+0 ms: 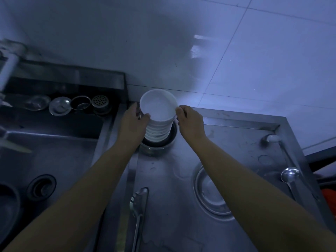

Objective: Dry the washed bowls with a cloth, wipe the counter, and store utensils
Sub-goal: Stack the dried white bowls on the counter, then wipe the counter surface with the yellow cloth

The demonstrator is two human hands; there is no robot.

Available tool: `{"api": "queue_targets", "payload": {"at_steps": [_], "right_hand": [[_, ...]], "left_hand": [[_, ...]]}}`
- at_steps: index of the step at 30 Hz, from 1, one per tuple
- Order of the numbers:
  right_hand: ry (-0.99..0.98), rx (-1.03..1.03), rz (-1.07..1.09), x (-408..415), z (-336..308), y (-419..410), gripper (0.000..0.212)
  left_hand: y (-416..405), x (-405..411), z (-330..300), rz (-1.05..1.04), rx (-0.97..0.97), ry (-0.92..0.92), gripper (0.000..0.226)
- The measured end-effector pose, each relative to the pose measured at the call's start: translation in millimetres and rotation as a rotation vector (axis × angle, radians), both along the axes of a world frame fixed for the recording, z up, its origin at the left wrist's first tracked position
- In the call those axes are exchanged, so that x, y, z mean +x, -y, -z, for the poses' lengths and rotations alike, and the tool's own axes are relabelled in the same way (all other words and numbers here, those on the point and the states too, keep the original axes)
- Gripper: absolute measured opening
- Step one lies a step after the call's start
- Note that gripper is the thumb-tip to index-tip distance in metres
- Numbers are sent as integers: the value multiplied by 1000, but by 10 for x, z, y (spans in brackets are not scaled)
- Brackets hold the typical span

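Far to the left of the stack of white bowls [158, 118], a steel sink [54, 151] sat sunk below the desk [163, 179], with a dark drain ring [41, 187] on its floor and a row of small metal strainers and lids [60, 105] along the ledge behind it. Closer to the stack on that side, the left hand [133, 122] gripped the stack's side, thumb curled over the rim of the top bowl and fingers wrapped behind. The stack stood upright inside a round metal dish [158, 142], close to the tiled wall [181, 42] behind it. Below the stack, toward the camera, a metal spoon [139, 206] lay along the wet steel surface. Just right of the stack, the right hand [190, 120] pinched the rim of the top bowl with its fingertips, the rest of the fingers bent. Lower right of the stack, a shallow metal plate [209, 195] lay flat on the desk. Farthest right of the stack, two ladles [289, 175] lay near the desk's edge, one with a pale bowl and one with a shiny rounded bowl; whether they touched each other was unclear in the dim light.
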State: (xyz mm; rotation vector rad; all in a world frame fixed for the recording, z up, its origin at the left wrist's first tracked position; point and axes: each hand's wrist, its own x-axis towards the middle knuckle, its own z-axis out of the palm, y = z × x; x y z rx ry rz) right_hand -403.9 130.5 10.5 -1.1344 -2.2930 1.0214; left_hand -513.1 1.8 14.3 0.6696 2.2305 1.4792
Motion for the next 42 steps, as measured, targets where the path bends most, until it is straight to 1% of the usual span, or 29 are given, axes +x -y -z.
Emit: {"api": "queue_targets", "payload": {"at_steps": [1, 2, 4, 5, 8, 11, 18, 20, 23, 27, 30, 33, 35, 37, 39, 41, 42], "right_hand": [[-7, 15, -1, 77, -6, 25, 32], [-14, 34, -2, 169, -15, 52, 30], [-13, 71, -8, 403, -39, 119, 29], [-13, 88, -11, 538, -56, 156, 27], [-58, 79, 13, 1000, -89, 260, 21], [-83, -36, 83, 1576, -93, 342, 23], [21, -153, 260, 3457, 143, 486, 18], [62, -137, 325, 4032, 240, 466, 16], [185, -111, 415, 4801, 368, 358, 16], [293, -14, 523, 5521, 530, 159, 20], [448, 98, 547, 5869, 677, -16, 29], [654, 68, 499, 6075, 829, -120, 46], [738, 66, 451, 6152, 919, -163, 49], [800, 73, 404, 6201, 968, -212, 43], [851, 113, 294, 6213, 960, -251, 30], [811, 174, 239, 6207, 869, -259, 23], [752, 220, 245, 6192, 790, -247, 19]], "left_hand": [[39, 62, -16, -23, -21, -51, 12], [83, 142, -29, -53, -44, -113, 17], [165, 388, -72, -102, -65, -223, 37], [192, 534, -91, -99, -53, -258, 43], [211, 1031, -123, -18, -9, -311, 40], [157, 1559, -74, 90, -18, -308, 38], [18, 3008, 206, 377, -163, -238, 38], [-26, 3373, 276, 433, -192, -209, 38], [-142, 3833, 363, 513, -220, -218, 38], [-329, 4358, 480, 612, -250, -228, 39], [-508, 4719, 595, 693, -277, -243, 40], [-686, 5012, 684, 772, -312, -252, 44], [-769, 5165, 734, 819, -317, -268, 45], [-829, 5281, 763, 859, -318, -271, 44], [-880, 5359, 779, 892, -332, -280, 45], [-923, 5403, 774, 926, -364, -303, 46], [-938, 5414, 761, 940, -382, -318, 47]]}}
